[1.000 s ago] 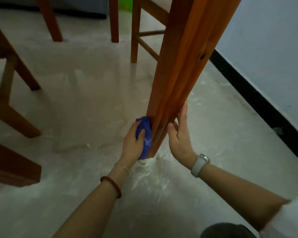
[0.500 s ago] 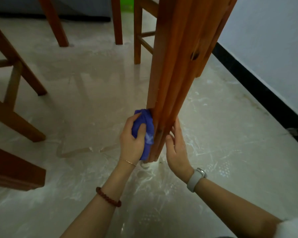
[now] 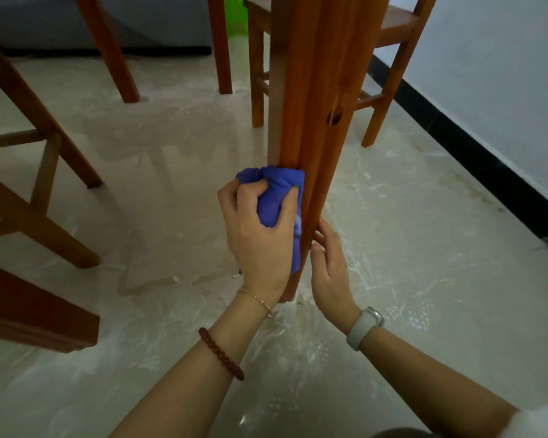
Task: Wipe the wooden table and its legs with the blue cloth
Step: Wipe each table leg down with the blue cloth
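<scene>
A thick orange-brown wooden table leg (image 3: 317, 99) runs from the top of the view down to the pale floor. My left hand (image 3: 260, 238) grips a bunched blue cloth (image 3: 277, 197) and presses it against the leg's left face, low down near its foot. My right hand (image 3: 329, 273) rests on the leg's right side just below the cloth, fingers fairly straight, their tips hidden behind the wood. The tabletop itself is out of view.
Wooden chair legs (image 3: 57, 172) stand at the left. Another chair (image 3: 389, 74) sits behind the table leg at upper right. Two more wooden legs (image 3: 114, 58) stand farther back. A white wall with a black skirting (image 3: 475, 153) runs along the right.
My left hand has slid the blue cloth up the leg's left face. My right hand has dropped lower on the right side. The camera has moved closer.
</scene>
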Demonstrator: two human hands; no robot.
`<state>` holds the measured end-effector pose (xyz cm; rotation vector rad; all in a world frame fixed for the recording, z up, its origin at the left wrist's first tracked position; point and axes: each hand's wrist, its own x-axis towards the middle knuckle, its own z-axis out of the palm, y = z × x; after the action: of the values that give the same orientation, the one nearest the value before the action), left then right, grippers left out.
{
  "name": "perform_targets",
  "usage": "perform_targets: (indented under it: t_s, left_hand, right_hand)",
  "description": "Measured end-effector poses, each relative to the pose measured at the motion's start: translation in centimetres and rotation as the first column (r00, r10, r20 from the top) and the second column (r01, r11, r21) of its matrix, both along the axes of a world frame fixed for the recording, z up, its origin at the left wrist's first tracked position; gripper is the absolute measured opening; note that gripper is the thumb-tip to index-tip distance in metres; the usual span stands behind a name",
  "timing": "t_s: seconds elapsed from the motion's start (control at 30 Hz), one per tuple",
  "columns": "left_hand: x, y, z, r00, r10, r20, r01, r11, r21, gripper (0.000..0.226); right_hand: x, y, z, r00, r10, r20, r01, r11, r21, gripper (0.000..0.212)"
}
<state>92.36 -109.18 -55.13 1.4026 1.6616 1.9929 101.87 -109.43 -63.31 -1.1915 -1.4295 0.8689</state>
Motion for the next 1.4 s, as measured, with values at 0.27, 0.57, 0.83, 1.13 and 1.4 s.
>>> perform_targets:
  t_s: [0.27,0.57,0.83,1.13,1.4]
  left_hand:
    - [-1.9,-1.8,-11.1,0.979,-0.206,-0.008,0.174,0.848,-0.501,0.031]
    - [-4.1,-1.3,-17.6,0.943,-0.324,0.081,0.209,0.384,-0.899,0.031]
    - [-10.7,-4.1,-14.2,0.938,0.088,0.336,0.235,0.551,-0.801,0.045]
    - [-21.6,-10.3,-6.7,0.508,0.335,0.794,0.427,0.703,-0.57,0.032]
    - [-29.2,-14.6,-2.1,0.814,0.365,0.452,0.066,0.716,-0.695,0.029]
  right_hand:
    - [0.3,-0.3,-0.4,0.999,0.026,-0.025,-0.027,0.999,-0.041,0.037]
    - [1.5,-1.5,-2.1,0.981,0.119,0.154,-0.085,0.973,-0.214,0.036]
    - [-3.1,-2.3,-3.6,0.577,0.681,0.451,-0.272,0.681,-0.68,0.047]
    - [-18.8,-3.9,0.7,0.444,0.874,0.198,-0.736,0.481,-0.475,0.079]
    - [-25.3,-5.6,4.2,0.673,0.7,0.24,-0.669,0.714,-0.206,0.074]
